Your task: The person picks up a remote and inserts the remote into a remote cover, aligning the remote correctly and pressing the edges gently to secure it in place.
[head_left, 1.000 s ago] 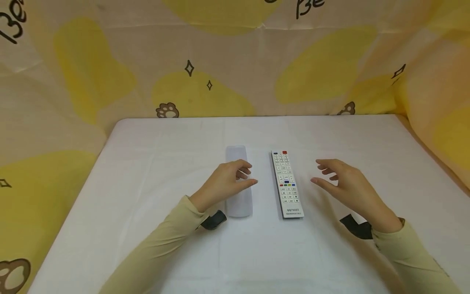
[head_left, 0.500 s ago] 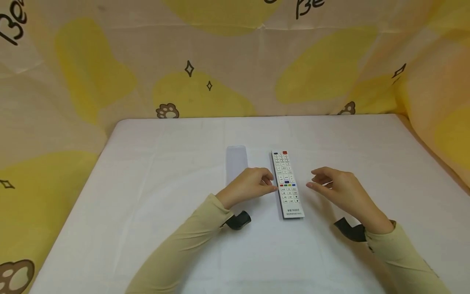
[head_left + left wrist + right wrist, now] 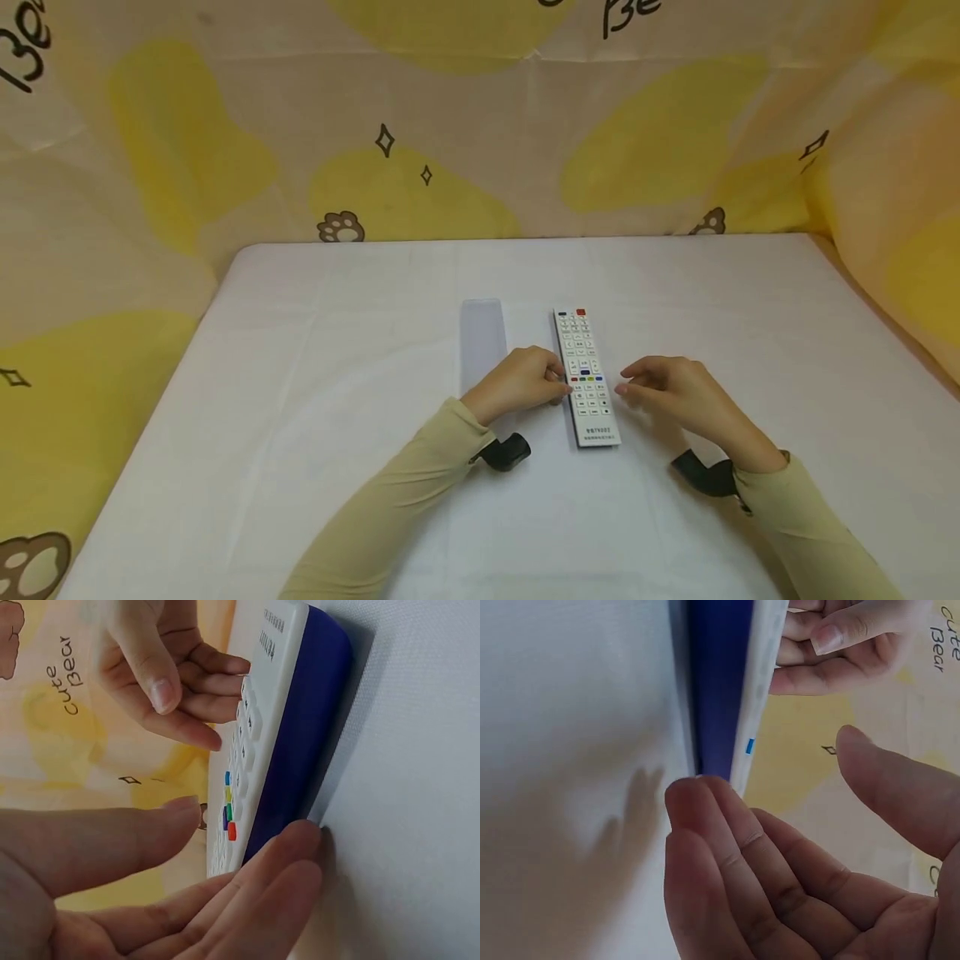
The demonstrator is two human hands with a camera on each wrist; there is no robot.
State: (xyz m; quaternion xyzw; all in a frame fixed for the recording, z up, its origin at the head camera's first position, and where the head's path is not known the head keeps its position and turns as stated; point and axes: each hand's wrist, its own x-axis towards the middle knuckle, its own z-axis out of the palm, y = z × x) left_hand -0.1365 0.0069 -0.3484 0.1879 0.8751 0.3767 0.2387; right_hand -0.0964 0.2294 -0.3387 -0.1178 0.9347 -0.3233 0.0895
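Note:
A white remote control [image 3: 592, 421] with colored buttons and a dark blue underside lies face up on the table. My left hand [image 3: 517, 383] is at its left edge in the head view. In the left wrist view, its fingertips [image 3: 300, 840] are right at the blue side while the thumb stays apart above. My right hand [image 3: 678, 396] is just right of the remote, thumb and fingers spread. The right wrist view has those fingertips [image 3: 686, 799] close to the remote's blue side [image 3: 718, 682]. Behind my left hand lies a translucent plastic sleeve [image 3: 482, 333], its near part hidden.
A white cloth covers the table [image 3: 337, 333]. At its back edge hangs a yellow patterned curtain [image 3: 637, 142], which also runs along both sides. Black straps [image 3: 506, 452] are on both wrists.
My left hand has moved right, across the plastic sleeve, to the remote control's left edge. My right hand has come left and slightly nearer, closer to the remote. The remote has stayed in place.

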